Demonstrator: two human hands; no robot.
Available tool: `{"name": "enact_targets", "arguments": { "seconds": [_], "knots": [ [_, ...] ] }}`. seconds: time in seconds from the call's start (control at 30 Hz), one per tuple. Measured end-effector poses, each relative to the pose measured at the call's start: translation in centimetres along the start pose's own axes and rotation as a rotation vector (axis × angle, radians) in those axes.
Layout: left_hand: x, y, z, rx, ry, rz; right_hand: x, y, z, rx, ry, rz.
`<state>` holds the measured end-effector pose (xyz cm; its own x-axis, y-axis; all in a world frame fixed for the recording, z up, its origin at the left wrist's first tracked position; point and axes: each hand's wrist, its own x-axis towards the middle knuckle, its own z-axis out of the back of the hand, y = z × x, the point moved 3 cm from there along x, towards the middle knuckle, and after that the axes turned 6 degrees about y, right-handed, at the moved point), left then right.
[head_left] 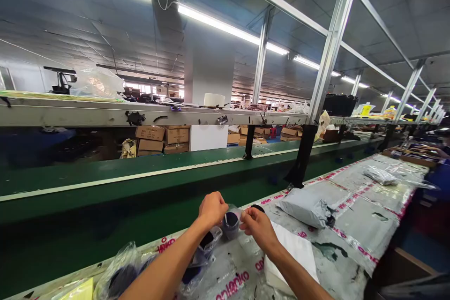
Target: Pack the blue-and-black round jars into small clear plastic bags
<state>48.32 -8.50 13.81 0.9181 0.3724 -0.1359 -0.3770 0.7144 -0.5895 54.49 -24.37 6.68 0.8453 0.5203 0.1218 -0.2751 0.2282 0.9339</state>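
Between my hands is a small clear plastic bag (232, 232) with a dark round item (231, 219) inside; its exact kind is not clear. My left hand (213, 209) is closed, fingers pinching the left side of the bag's upper part. On the opposite side, the thumb and fingertips of my right hand (258, 227) pinch the bag's edge. More dark items in clear bags (207, 243) lie beside and partly behind my left forearm. A white sheet or flat pack (293, 258) lies under my right forearm. Behind my right hand, a small black thing (258, 208) shows partly.
A green conveyor belt (158, 192) runs beyond the covered table (232, 286). A grey plastic-wrapped package (304, 208) lies to the right. Metal posts (333, 42) and a long shelf (77, 113) stand over the belt. A yellow item (79, 290) is at lower left.
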Motion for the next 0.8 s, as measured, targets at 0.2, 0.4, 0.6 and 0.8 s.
{"name": "enact_targets", "arguments": {
  "seconds": [0.2, 0.4, 0.6, 0.8],
  "knots": [
    [-1.9, 2.0, 2.3, 0.067, 0.029, -0.041, -0.9, 3.0, 1.8, -0.122, -0.024, 0.017],
    [-3.1, 3.2, 3.0, 0.151, -0.047, -0.038, -7.4, 3.2, 5.7, -0.522, -0.146, 0.128],
    [-4.0, 1.1, 2.8, 0.192, -0.222, -0.187, -12.3, -1.6, 4.9, -1.232, -0.086, 0.173],
    [-4.9, -1.8, -0.2, 0.160, -0.159, -0.414, -11.6, -2.5, 5.7, -0.858, -0.074, 0.034]
  ]
}}
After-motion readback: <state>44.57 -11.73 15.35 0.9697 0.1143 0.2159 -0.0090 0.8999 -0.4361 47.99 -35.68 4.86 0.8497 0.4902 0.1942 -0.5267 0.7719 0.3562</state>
